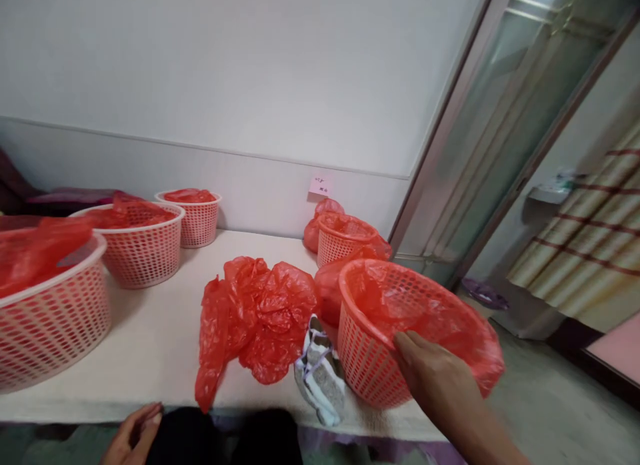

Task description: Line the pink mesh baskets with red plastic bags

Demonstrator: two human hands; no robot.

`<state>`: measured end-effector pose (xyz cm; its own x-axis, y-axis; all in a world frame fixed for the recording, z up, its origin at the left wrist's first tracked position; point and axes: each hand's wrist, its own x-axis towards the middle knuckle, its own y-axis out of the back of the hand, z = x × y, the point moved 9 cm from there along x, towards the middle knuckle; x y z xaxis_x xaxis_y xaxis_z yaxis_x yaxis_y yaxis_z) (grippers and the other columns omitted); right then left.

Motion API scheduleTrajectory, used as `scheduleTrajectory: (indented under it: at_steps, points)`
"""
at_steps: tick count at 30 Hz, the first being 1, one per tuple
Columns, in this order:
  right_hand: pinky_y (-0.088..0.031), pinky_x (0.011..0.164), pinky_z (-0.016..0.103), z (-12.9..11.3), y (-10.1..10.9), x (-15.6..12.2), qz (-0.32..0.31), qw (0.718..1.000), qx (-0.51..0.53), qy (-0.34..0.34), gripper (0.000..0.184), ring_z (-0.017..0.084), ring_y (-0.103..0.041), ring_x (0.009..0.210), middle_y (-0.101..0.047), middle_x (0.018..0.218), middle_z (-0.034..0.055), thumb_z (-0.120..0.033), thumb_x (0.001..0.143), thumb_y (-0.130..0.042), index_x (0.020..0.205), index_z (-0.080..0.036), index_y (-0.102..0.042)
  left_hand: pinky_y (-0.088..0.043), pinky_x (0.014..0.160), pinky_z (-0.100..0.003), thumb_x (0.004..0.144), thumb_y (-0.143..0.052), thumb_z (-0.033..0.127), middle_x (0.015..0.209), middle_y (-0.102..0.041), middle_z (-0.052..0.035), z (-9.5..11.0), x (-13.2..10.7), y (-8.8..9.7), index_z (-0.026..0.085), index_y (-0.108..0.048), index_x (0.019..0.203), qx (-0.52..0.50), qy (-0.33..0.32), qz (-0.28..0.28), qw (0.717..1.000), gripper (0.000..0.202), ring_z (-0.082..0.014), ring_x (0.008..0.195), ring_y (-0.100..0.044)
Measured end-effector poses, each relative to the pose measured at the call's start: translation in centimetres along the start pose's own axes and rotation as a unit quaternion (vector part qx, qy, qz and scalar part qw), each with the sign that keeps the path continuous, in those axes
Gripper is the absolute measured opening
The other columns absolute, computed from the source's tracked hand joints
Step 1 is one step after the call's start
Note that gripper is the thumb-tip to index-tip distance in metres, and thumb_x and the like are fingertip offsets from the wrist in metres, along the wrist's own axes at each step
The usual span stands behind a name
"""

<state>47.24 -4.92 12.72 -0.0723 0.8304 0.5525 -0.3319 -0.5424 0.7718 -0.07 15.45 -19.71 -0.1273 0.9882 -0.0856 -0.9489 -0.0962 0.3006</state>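
Observation:
My right hand (433, 368) rests on the near rim of a plastic basket (373, 368) at the right, fingers curled over the edge and gripping it. A red plastic bag (420, 308) lines this basket and folds over its rim. To the basket's left lies a small grey, white and brown striped knitted piece (320, 375) with purple lines. A crumpled red plastic bag (265, 312) is spread beside it on the cream-covered surface (165, 358). Low at the left, next to my dark-clothed knee, my left hand (133, 435) is empty, its fingers loosely bent and apart.
Three white mesh baskets, a near one (60, 328), a middle one (145, 255) and a far one (203, 225), hold red bags at the left. Another red-lined basket (345, 242) stands behind mine. A pink note (320, 184) is on the wall. A doorway opens at right.

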Motion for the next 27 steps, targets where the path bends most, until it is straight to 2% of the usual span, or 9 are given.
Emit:
scheduleTrajectory:
  at_steps: [3, 6, 11, 15, 20, 24, 27]
  points:
    - [-0.031, 0.053, 0.028, 0.2, 2.5, 0.2, 0.050, 0.998, -0.031, -0.006, 0.030, 0.014, -0.054, 0.050, -0.050, 0.061, -0.0024, -0.025, 0.098, -0.037, 0.070, -0.021, -0.047, -0.037, 0.111, -0.051, 0.067, -0.059, 0.066, 0.114, -0.069, -0.0124, 0.5, 0.4, -0.4, 0.020, -0.060, 0.105, 0.002, -0.025, -0.016, 1.000, 0.059, -0.0333, 0.116, -0.059]
    - [-0.030, 0.057, 0.029, -0.6, 5.3, 1.0, 0.104, 0.993, -0.051, -0.011, 0.035, 0.014, -0.048, 0.052, -0.047, 0.060, -0.0016, -0.027, 0.099, -0.036, 0.067, -0.021, -0.046, -0.037, 0.111, -0.052, 0.070, -0.057, 0.063, 0.115, -0.068, -0.0124, 1.0, 0.2, -1.2, 0.020, -0.060, 0.105, 0.014, -0.051, -0.020, 0.998, 0.056, -0.0326, 0.116, -0.059]
    - [-0.029, 0.059, 0.030, -3.7, 8.8, 3.8, 0.156, 0.988, -0.010, 0.015, 0.032, 0.015, -0.041, 0.057, -0.045, 0.060, -0.0006, -0.022, 0.097, -0.043, 0.066, -0.021, -0.050, -0.036, 0.111, -0.049, 0.073, -0.054, 0.059, 0.116, -0.066, -0.0110, 2.2, -1.0, -1.8, 0.021, -0.061, 0.105, 0.030, -0.109, -0.016, 0.993, 0.050, -0.0294, 0.114, -0.059]
    - [-0.031, 0.060, 0.029, -7.2, 10.9, 6.4, 0.195, 0.975, 0.089, 0.059, 0.023, 0.014, -0.044, 0.061, -0.051, 0.064, 0.0004, -0.017, 0.095, -0.048, 0.074, -0.019, -0.057, -0.041, 0.108, -0.049, 0.077, -0.053, 0.055, 0.114, -0.067, -0.0102, 2.8, -1.5, -1.5, 0.022, -0.062, 0.105, 0.041, -0.133, -0.007, 0.990, 0.044, -0.0287, 0.111, -0.061]
    - [-0.031, 0.060, 0.029, -12.5, 10.7, 8.6, 0.161, 0.961, 0.200, 0.106, 0.023, 0.015, -0.044, 0.062, -0.053, 0.067, 0.0023, -0.010, 0.093, -0.044, 0.075, -0.019, -0.058, -0.045, 0.104, -0.045, 0.080, -0.053, 0.052, 0.114, -0.068, -0.0097, 3.0, -1.9, -0.2, 0.023, -0.062, 0.106, 0.051, -0.151, 0.008, 0.987, 0.040, -0.0279, 0.111, -0.062]
    - [-0.028, 0.058, 0.030, -16.2, 9.1, 8.2, 0.129, 0.954, 0.237, 0.131, 0.026, 0.015, -0.040, 0.059, -0.051, 0.065, 0.0014, -0.007, 0.091, -0.042, 0.071, -0.019, -0.054, -0.046, 0.102, -0.048, 0.079, -0.053, 0.052, 0.112, -0.068, -0.0117, 2.6, -2.0, 1.4, 0.021, -0.062, 0.104, 0.058, -0.151, 0.022, 0.987, 0.040, -0.0303, 0.110, -0.062]
    - [-0.028, 0.058, 0.029, -18.1, 7.4, 7.2, 0.090, 0.953, 0.255, 0.135, 0.025, 0.014, -0.041, 0.058, -0.051, 0.064, -0.0003, -0.006, 0.088, -0.043, 0.069, -0.020, -0.050, -0.044, 0.104, -0.050, 0.078, -0.055, 0.052, 0.112, -0.068, -0.0127, 2.3, -2.0, 1.8, 0.021, -0.062, 0.103, 0.057, -0.150, 0.022, 0.987, 0.041, -0.0316, 0.110, -0.062]
